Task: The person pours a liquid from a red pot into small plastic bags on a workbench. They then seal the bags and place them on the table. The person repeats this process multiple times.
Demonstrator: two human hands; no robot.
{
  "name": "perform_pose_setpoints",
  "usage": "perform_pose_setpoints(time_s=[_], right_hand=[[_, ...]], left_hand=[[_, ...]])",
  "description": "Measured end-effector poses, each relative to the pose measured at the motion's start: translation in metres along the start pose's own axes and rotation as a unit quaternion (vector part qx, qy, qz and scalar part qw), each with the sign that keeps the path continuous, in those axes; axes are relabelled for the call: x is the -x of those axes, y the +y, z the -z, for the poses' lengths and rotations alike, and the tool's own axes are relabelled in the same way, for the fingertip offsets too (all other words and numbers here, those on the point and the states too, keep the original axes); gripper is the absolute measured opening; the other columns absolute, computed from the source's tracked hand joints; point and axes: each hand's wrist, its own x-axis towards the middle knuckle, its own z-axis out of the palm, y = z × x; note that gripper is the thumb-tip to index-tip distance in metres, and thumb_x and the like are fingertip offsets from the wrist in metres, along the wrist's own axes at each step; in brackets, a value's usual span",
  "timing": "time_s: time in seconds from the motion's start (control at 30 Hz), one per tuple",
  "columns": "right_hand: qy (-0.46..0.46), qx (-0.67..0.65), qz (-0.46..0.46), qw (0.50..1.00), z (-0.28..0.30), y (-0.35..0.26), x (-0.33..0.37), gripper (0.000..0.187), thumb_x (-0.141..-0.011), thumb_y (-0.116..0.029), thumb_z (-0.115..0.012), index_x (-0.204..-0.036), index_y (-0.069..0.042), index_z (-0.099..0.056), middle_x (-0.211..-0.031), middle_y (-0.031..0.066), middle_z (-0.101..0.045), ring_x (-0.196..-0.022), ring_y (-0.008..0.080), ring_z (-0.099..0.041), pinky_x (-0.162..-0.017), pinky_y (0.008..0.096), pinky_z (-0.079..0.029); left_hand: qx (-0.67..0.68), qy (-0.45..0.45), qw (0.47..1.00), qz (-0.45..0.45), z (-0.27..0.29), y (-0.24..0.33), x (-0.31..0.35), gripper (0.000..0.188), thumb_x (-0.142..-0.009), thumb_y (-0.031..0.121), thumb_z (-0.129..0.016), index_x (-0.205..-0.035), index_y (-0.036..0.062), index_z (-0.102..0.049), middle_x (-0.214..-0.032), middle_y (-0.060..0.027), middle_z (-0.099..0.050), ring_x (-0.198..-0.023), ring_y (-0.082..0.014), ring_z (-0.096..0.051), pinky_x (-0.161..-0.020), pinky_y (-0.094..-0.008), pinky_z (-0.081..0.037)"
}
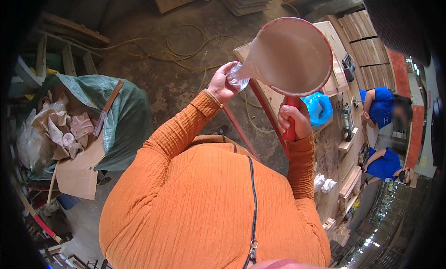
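Note:
My right hand (pixel 295 118) is wrapped around the red handle (pixel 290 129) of a large round dipper (pixel 291 55) with a red rim. Its inside looks smooth and pale brown; whether that is liquid or the bare bottom I cannot tell. The dipper narrows into a spout on its left side. There my left hand (pixel 223 83) grips a crumpled piece of clear plastic (pixel 237 78), which touches the spout tip. Both hands are held out in front of my orange top.
A wooden workbench (pixel 320 150) at right carries a blue plastic bag (pixel 318 110), power tools (pixel 347 120) and boards. Two people in blue (pixel 382 106) work beyond it. At left stands a green sack (pixel 127 115) of scraps. A yellow hose (pixel 186 59) loops over the floor.

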Motion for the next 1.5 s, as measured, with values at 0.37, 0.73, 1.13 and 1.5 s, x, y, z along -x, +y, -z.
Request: perform_pose_setpoints(time_s=[0.37, 0.73, 1.13, 1.5], right_hand=[[-0.001, -0.005, -0.005, 1.0, 0.004, 0.003, 0.001, 0.016, -0.081, -0.012, -0.057, -0.087, -0.004, -0.044, -0.06, 0.0021, -0.042, -0.04, 0.0087, -0.038, -0.035, 0.0233, -0.036], [0.004, 0.0, 0.004, 1.0, 0.002, -0.001, 0.003, 0.018, -0.08, -0.015, -0.059, -0.079, -0.003, -0.046, -0.058, 0.0029, -0.044, -0.04, 0.0096, -0.042, -0.036, 0.0241, -0.039], [0.019, 0.002, 0.007, 1.0, -0.001, -0.002, 0.007, 0.018, -0.079, -0.015, -0.059, -0.075, -0.002, -0.047, -0.056, 0.0029, -0.044, -0.039, 0.0098, -0.043, -0.036, 0.0241, -0.039], [0.023, 0.008, 0.005, 1.0, 0.001, 0.0, 0.009, 0.019, -0.08, -0.017, -0.058, -0.071, -0.004, -0.047, -0.055, 0.0028, -0.045, -0.04, 0.0098, -0.043, -0.037, 0.0248, -0.039]], left_hand=[[-0.023, 0.006, 1.0, 0.002, -0.003, -0.002, -0.002, 0.02, -0.092, 0.022, -0.05, -0.103, 0.0064, -0.055, -0.096, -0.0056, -0.061, -0.088, -0.0187, -0.061, -0.079, -0.0348, -0.054], [-0.033, 0.013, 0.999, 0.0, -0.01, -0.003, 0.003, 0.018, -0.09, 0.021, -0.053, -0.1, 0.0063, -0.056, -0.093, -0.0047, -0.06, -0.081, -0.0163, -0.06, -0.07, -0.029, -0.054], [-0.031, -0.001, 0.999, 0.015, -0.009, -0.006, 0.001, 0.019, -0.091, 0.021, -0.052, -0.1, 0.0061, -0.057, -0.095, -0.0066, -0.061, -0.085, -0.0187, -0.06, -0.071, -0.0317, -0.053], [-0.035, -0.017, 0.999, 0.027, -0.014, -0.006, 0.002, 0.019, -0.089, 0.022, -0.054, -0.099, 0.0049, -0.056, -0.089, -0.0064, -0.061, -0.08, -0.0193, -0.061, -0.07, -0.0324, -0.055]])
